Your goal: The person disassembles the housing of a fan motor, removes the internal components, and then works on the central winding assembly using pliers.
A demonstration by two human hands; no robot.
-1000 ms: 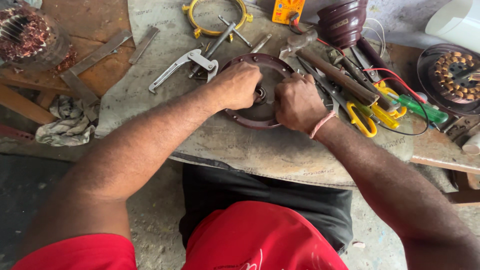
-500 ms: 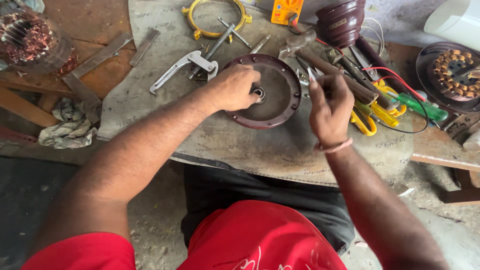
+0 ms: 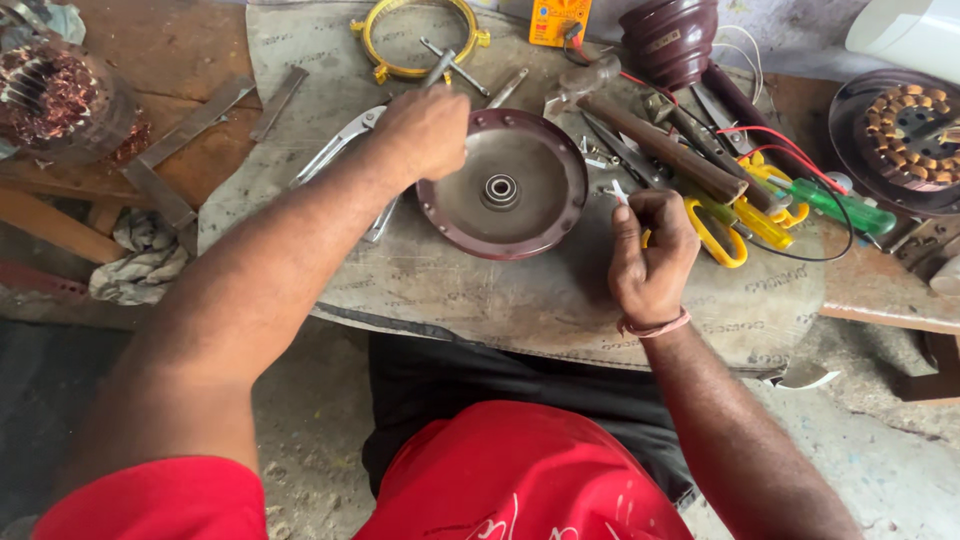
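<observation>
Covering the table (image 3: 300, 60), a worn grey mat (image 3: 520, 300) carries a round maroon metal motor cover with a central bearing (image 3: 502, 186), lying dish-side up at mid-mat. Resting on that cover's left rim, the left hand (image 3: 425, 130) is curled closed over it. Just right of the cover, the right hand (image 3: 650, 255) is closed, pinching a small thin metal piece (image 3: 619, 192).

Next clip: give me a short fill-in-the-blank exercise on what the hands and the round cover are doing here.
1. The left hand rests on the rim of the round ____ cover.
2. At the cover's centre sits a metal ____.
3. The right hand is ____ the cover, closed on a small object.

Missing words: maroon; bearing; off
</observation>
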